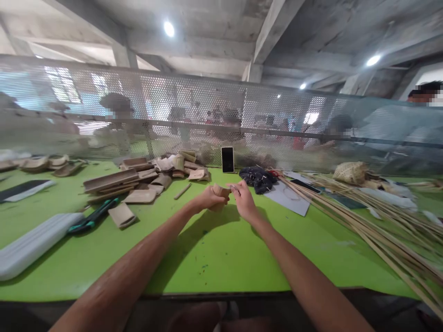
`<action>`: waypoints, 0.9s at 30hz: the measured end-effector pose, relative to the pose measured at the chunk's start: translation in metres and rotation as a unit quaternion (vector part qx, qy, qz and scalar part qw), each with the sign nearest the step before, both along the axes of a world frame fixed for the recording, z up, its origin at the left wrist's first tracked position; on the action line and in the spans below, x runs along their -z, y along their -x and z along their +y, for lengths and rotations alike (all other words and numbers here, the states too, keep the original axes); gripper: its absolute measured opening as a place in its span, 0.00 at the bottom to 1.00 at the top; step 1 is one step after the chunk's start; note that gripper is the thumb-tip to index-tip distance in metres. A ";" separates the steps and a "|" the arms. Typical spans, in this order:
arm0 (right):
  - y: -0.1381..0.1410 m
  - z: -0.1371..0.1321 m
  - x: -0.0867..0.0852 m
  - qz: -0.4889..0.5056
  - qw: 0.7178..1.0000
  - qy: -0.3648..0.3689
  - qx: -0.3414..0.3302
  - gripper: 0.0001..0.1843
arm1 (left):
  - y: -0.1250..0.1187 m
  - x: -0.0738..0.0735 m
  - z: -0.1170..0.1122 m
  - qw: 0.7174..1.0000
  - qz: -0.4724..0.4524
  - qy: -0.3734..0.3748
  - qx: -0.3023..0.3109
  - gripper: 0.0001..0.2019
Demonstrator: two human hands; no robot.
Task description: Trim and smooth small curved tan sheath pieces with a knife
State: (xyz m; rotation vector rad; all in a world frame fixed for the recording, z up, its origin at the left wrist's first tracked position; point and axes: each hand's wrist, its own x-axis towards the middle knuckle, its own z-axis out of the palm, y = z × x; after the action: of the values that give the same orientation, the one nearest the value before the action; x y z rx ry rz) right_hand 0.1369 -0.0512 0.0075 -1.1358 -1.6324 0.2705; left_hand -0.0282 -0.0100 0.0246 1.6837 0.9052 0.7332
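Above the green table, my left hand (206,198) is closed around a tan, curved bamboo piece (218,190). My right hand (245,201) is closed on a small shiny metal tool (234,188), its kind too small to make out. The tool's end points left toward the bamboo piece; whether they touch I cannot tell. To the left of my hands lies a pile of bamboo pieces (141,193), several of them split and curved. A short thin stick (182,191) rests between that pile and my left wrist.
A phone (227,160) stands upright behind my hands, before a perforated metal screen (194,110). At right are long bamboo strips (363,226), dark cloth (258,179) and grey paper (289,199). A white case (38,244) and green-black cutters (93,217) lie left. People sit beyond the screen.
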 end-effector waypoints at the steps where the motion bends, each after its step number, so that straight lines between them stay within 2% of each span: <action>1: 0.000 0.000 0.001 0.003 1.000 -0.001 0.000 0.18 | -0.001 0.000 -0.001 1.000 0.003 -0.002 -0.002 0.07; 5: -0.002 0.001 0.002 0.000 0.999 0.010 -0.042 0.19 | -0.002 -0.001 -0.002 1.000 -0.003 -0.002 -0.020 0.05; 9: -0.004 0.002 0.001 -0.007 1.000 0.004 -0.022 0.19 | -0.004 0.003 0.003 1.000 -0.003 0.007 -0.019 0.06; 12: -0.002 0.002 0.000 -0.012 0.999 -0.017 -0.039 0.19 | -0.007 0.009 0.008 0.996 0.007 -0.001 -0.084 0.09; 13: -0.002 0.003 -0.001 -0.014 0.999 -0.020 -0.048 0.18 | -0.009 0.011 0.009 0.996 -0.006 -0.012 -0.086 0.09; 15: -0.002 0.004 -0.001 -0.017 0.999 -0.018 -0.048 0.18 | -0.010 0.014 0.010 0.997 -0.027 -0.011 -0.078 0.08; 19: -0.004 0.002 -0.002 -0.008 1.000 0.005 -0.010 0.19 | -0.010 0.013 0.009 0.997 -0.001 0.007 -0.071 0.09; 24: -0.007 0.001 -0.003 -0.015 0.999 0.011 -0.041 0.18 | -0.009 0.011 0.006 0.999 -0.005 -0.006 -0.054 0.08; 27: -0.007 0.003 -0.003 -0.001 1.000 0.016 -0.016 0.19 | -0.009 0.012 0.006 0.999 -0.007 0.007 -0.053 0.10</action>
State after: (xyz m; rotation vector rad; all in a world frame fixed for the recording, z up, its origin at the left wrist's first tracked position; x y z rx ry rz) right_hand 0.1439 -0.0487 0.0100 -1.1346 -1.6550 0.3178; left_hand -0.0197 -0.0039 0.0129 1.6254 0.9950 0.8062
